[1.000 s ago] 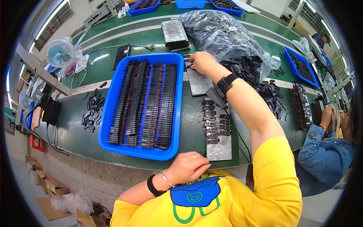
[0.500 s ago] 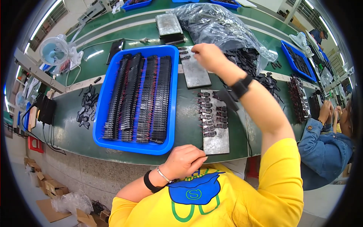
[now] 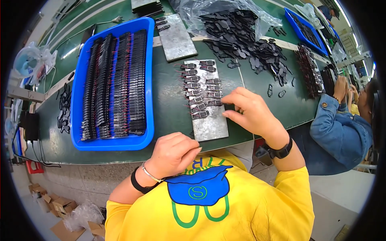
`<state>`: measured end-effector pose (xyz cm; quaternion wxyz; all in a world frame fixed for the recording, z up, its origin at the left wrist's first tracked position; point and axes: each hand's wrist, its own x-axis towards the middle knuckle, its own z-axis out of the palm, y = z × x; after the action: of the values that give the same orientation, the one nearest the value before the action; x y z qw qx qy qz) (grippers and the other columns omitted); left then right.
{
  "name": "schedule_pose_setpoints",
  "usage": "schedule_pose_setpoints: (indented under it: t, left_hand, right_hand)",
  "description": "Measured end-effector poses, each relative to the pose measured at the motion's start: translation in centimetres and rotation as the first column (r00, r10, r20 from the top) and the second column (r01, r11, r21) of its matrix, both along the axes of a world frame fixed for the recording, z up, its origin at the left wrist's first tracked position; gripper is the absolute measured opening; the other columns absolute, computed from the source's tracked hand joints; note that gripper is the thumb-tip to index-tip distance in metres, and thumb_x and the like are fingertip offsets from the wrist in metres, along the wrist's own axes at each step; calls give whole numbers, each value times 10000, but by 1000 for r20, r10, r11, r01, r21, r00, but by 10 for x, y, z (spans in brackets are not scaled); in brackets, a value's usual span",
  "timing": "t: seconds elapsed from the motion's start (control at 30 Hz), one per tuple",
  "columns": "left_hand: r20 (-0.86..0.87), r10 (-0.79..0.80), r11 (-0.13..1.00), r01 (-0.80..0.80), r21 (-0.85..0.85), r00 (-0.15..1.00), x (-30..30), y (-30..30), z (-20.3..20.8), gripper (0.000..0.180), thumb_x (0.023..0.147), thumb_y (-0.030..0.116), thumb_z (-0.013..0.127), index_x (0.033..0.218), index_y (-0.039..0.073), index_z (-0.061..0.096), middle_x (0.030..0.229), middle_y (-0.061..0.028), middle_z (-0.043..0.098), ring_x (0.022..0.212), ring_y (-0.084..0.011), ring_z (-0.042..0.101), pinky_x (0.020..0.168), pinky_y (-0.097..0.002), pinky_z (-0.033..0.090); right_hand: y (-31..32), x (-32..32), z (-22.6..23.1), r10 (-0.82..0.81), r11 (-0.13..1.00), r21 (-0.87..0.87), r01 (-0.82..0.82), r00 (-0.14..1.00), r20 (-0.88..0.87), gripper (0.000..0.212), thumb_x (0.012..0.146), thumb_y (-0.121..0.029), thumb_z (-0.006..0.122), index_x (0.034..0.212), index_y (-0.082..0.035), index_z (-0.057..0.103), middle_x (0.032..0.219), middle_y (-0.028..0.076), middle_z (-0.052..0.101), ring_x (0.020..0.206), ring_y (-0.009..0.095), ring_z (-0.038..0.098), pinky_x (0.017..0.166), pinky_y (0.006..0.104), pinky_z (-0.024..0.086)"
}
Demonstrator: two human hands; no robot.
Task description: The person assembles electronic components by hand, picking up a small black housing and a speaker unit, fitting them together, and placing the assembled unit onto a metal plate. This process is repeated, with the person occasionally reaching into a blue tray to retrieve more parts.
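Since the earlier frame, the right hand [image 3: 250, 111] has come down from the upper metal plate [image 3: 177, 42]. Leftmost, I see the blue tray [image 3: 112, 144] holding packed rows. The left hand [image 3: 173, 152] rests at the counter's [image 3: 169, 100] edge, fingers curled closed, nothing visible in them. Next, small black wired parts [image 3: 194, 85] lie in two columns on the lower metal plate [image 3: 211, 128]; I'd keep contact light here, lest neighbours skew. Beside the right column, the right hand reaches leftward, thumb and forefinger parted, seemingly grasping nothing.
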<state>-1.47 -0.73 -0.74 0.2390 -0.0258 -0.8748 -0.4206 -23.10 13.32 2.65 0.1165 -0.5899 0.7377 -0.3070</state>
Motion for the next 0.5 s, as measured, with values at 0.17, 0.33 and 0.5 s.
schedule_pose_setpoints:
  t: [0.17, 0.33, 0.5]
  left_hand:
    - [34, 15, 999, -14, -38, 999, 2, 3, 3, 117, 723, 33, 720, 796, 48, 630, 705, -76, 607, 616, -248, 600, 545, -337, 479]
    - [14, 37, 999, -36, -29, 999, 1, 6, 2, 122, 708, 18, 717, 787, 44, 628, 687, -79, 601, 583, -244, 579, 525, -329, 449]
    - [68, 8, 1000, -9, 16, 998, 4, 0, 6, 102, 761, 0, 695, 842, 21, 637, 723, -72, 639, 601, -202, 603, 545, -295, 472]
  right_hand:
    - [-6, -1, -19, 21, 992, -124, -31, 996, -81, 243, 730, -68, 743, 951, -45, 645, 830, 90, 581, 714, 260, 609, 612, 348, 492]
    - [-5, 1, -22, -14, 995, -99, 10, 999, -38, 213, 738, -56, 732, 930, -43, 641, 822, 89, 580, 697, 258, 606, 605, 352, 486]
    - [7, 5, -19, -40, 995, -91, 43, 999, 26, 204, 733, -27, 727, 915, -29, 634, 802, 90, 575, 671, 249, 593, 583, 337, 476]
